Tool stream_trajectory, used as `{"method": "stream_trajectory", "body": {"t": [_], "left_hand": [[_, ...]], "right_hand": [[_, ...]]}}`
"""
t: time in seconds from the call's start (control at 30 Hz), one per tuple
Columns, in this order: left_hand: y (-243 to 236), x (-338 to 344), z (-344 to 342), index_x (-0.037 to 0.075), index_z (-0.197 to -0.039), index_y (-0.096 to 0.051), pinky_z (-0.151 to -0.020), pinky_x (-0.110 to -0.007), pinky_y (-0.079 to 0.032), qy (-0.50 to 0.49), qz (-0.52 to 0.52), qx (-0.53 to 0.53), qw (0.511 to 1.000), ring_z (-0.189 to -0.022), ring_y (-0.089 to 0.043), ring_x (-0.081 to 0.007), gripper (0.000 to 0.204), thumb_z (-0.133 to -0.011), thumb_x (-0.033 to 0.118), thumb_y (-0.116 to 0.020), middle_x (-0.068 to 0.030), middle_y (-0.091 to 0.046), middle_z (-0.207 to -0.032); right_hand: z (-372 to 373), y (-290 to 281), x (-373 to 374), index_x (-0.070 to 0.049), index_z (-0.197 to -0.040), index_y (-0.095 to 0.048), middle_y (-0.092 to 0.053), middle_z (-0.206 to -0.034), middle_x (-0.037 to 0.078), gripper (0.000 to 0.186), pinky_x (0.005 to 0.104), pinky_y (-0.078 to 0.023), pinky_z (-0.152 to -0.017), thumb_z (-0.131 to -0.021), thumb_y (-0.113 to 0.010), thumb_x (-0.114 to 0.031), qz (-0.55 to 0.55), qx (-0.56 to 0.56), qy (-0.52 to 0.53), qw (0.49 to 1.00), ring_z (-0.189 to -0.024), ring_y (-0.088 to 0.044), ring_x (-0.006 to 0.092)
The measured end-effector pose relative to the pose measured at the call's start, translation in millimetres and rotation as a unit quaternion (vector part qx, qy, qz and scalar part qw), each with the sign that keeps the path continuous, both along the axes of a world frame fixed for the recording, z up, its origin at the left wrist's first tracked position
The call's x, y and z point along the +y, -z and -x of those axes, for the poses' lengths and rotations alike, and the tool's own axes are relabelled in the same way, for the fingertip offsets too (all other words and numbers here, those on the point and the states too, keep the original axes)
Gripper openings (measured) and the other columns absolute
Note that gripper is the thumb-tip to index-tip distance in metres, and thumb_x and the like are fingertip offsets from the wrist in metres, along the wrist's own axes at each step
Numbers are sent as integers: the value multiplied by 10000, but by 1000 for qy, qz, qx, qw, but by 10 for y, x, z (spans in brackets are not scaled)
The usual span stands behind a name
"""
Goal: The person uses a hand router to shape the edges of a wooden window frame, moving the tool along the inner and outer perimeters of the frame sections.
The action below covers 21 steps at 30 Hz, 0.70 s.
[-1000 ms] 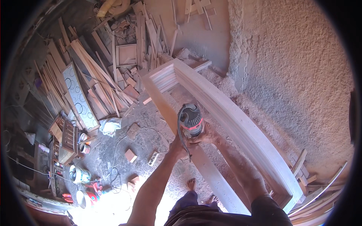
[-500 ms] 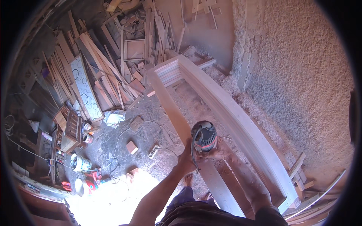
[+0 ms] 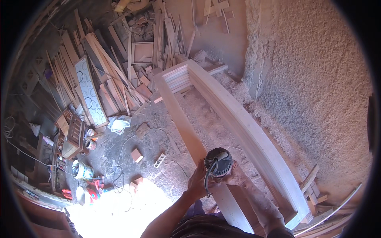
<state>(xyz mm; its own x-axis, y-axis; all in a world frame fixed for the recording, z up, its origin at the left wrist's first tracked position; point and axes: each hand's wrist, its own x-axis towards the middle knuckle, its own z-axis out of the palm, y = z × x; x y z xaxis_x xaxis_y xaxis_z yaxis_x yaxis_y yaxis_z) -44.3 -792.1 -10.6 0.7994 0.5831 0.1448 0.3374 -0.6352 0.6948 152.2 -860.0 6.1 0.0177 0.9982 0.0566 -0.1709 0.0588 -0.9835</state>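
A black, round-topped corded power tool, a router by its look [image 3: 218, 162], stands on the near rail of a long wooden frame [image 3: 177, 109]. On its left side my left hand [image 3: 196, 181] is closed, next to the cord that loops over the top. Wrapped round the opposite side, my right hand [image 3: 238, 175] is dusted with pale wood powder. The tool's base and bit are hidden beneath its body and my hands. The frame's far side rail [image 3: 242, 113] curves away to the right.
Rough wall [image 3: 313, 59] rises on the right. Planks and offcuts [image 3: 115, 71] lean in a heap at the far left. A power strip [image 3: 159, 160], loose cable, wood blocks [image 3: 136, 155] and a white bucket [image 3: 83, 169] lie on the floor. Bright sunlight falls at lower left.
The router and both my hands have slid along the near rail toward me and slightly right. Both hands keep their hold.
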Motion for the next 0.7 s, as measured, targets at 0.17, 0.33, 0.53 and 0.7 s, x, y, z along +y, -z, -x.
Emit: {"method": "stream_trajectory", "body": {"t": [0.17, 0.33, 0.53, 0.7], "left_hand": [[83, 138, 9, 63, -1557, -402, -1151, -570, -394, 5, -83, -11, 996, -1469, -365, -519, 946, -807, 415, -858, -288, -389, -1592], [135, 316, 36, 53, -1579, -345, -1044, -544, -481, -34, -48, -41, 997, -1291, -548, -478, 1045, -760, 405, -891, -245, -496, -1493], [156, 597, -33, 62, -1547, -360, -971, -538, -523, -29, -67, -67, 995, -1220, -607, -444, 1041, -724, 355, -927, -187, -564, -1375], [65, 777, -86, 69, -1511, -402, -997, -495, -530, -57, 0, -26, 998, -1249, -609, -407, 1027, -694, 368, -947, -164, -542, -1377]], "right_hand": [[2, -32, 108, -94, -1472, -497, -652, -1316, -7, 899, 290, -522, -1017, -682, -890, 76, 32, -6, -2, 999, -1176, -621, 94], [14, -126, 314, -96, -1454, -503, -653, -1301, -17, 882, 290, -493, -1055, -686, -925, 8, 26, -60, 18, 998, -1187, -608, 87], [-38, -28, 597, -108, -1448, -506, -659, -1297, -24, 893, 293, -488, -1067, -679, -957, -52, 14, -94, 6, 995, -1190, -605, 83], [-59, 157, 848, -110, -1450, -505, -665, -1305, -18, 933, 298, -491, -1073, -649, -983, -76, -1, -24, -1, 1000, -1196, -610, 88]]}}
